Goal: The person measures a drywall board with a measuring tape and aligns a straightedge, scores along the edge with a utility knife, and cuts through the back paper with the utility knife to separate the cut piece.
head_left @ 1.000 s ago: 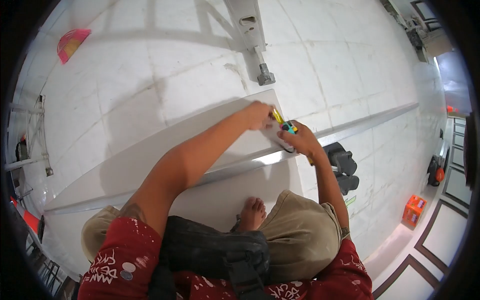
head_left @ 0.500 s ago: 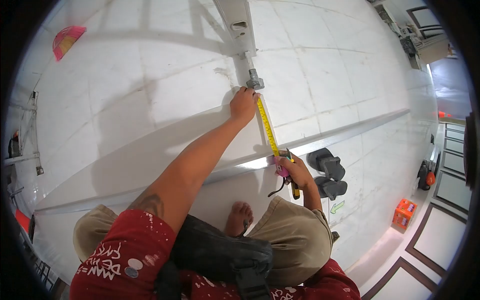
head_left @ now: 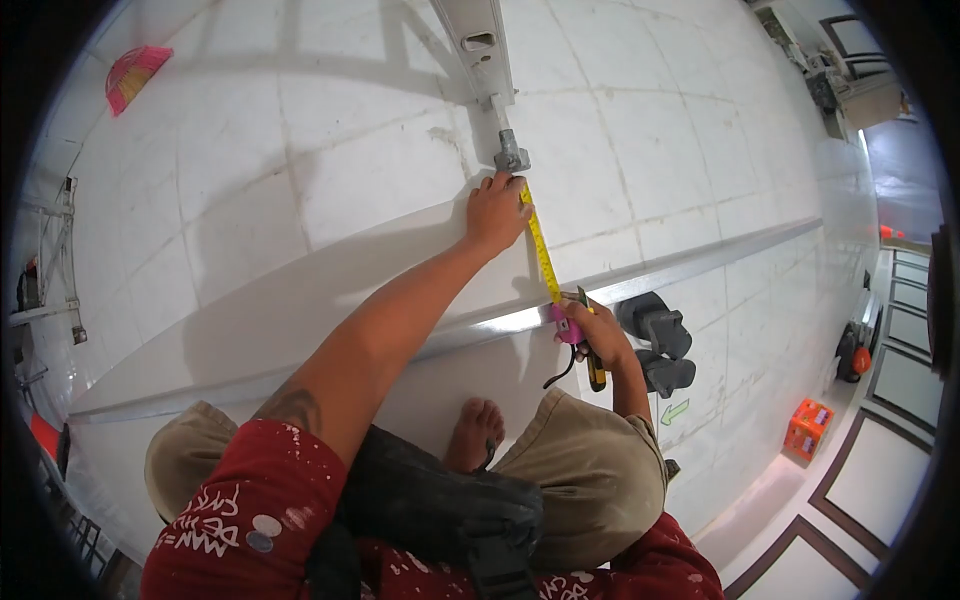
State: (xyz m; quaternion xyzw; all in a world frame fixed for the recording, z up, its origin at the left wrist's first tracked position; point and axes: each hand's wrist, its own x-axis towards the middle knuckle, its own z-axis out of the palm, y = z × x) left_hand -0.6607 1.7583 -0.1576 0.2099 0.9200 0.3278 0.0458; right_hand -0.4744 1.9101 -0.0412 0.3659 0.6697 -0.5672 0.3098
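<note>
My left hand (head_left: 497, 213) is closed on the free end of the yellow tape measure (head_left: 543, 252), at the far corner of a large pale board (head_left: 400, 260). The blade runs along the board's right edge to the pink case (head_left: 567, 325) in my right hand (head_left: 597, 335). That hand also holds a yellow and black utility knife (head_left: 596, 374) against its palm. A long metal straightedge (head_left: 700, 262) lies across the board and passes just beyond my right hand.
A metal leg (head_left: 480, 50) with a grey foot (head_left: 511, 155) stands just beyond my left hand. Dark sandals (head_left: 660, 328) lie right of my right hand. An orange box (head_left: 808, 430) is at the right, a pink fan-shaped object (head_left: 137, 78) at the far left.
Both hands were close together a second ago; my left hand has moved away to the board's far corner, drawing out the blade. My right hand has come slightly nearer my body.
</note>
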